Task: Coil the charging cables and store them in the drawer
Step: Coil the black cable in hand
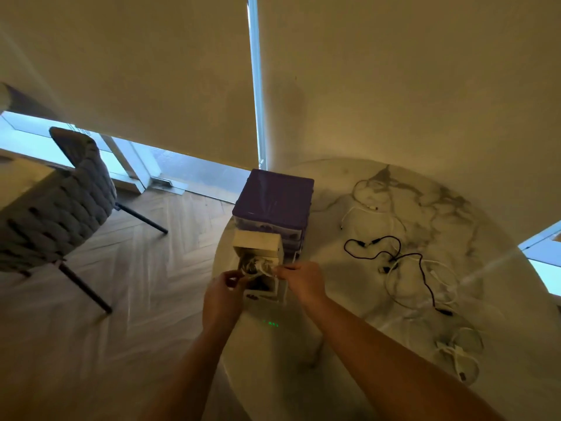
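We see a round white marble-patterned table (pixel 349 183) with a small purple-topped plastic drawer unit (pixel 274 199) standing at its left edge. One pale drawer (pixel 261 268) is pulled out toward us, and a white box-like piece (pixel 258 243) sits across its rear part, covering some of the opening. To the right on the table lie loose cables, well apart from the drawer: a thin black charging cable (pixel 394 253) snaking over a loose white cable loop (pixel 425 284), another white cable (pixel 373 202) farther back, and a white cable with a plug (pixel 458 354) nearer us. Left of the table, on the herringbone wood floor, stands a grey woven chair (pixel 66 196). Pale roller blinds (pixel 151 71) hang behind.

Both our forearms reach forward to the open drawer. Our left hand (pixel 223 294) has its fingers curled, pinching a coiled white charging cable (pixel 258 267) at its left side. Our right hand (pixel 300 282) pinches the same coil from the right, thumb and fingers closed on it. The coil sits over the drawer opening, between the two hands; we cannot tell whether it touches the drawer floor.
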A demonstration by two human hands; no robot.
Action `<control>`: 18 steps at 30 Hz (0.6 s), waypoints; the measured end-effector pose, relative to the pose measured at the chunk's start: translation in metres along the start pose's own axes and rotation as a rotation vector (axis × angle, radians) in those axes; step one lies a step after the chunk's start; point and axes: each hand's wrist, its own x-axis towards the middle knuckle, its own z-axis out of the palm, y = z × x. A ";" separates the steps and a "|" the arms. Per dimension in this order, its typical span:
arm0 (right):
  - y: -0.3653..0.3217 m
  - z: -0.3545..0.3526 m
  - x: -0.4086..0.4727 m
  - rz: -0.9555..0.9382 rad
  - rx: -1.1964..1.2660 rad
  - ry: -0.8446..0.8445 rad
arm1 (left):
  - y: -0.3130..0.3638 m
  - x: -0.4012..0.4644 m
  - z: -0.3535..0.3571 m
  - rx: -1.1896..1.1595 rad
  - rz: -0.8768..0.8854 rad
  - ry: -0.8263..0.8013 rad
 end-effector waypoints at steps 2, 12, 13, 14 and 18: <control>-0.003 0.009 0.004 0.006 -0.004 -0.001 | -0.012 0.004 0.001 0.090 0.017 0.052; -0.002 0.046 0.030 0.090 -0.230 0.113 | -0.031 0.010 0.008 0.196 -0.004 0.060; -0.002 0.047 0.030 0.086 -0.262 0.123 | -0.030 0.010 0.008 0.196 -0.011 0.060; -0.002 0.048 0.029 0.079 -0.289 0.136 | -0.030 0.009 0.008 0.194 -0.017 0.060; 0.005 0.052 0.028 0.067 -0.311 0.090 | -0.030 0.009 0.008 0.197 -0.006 0.050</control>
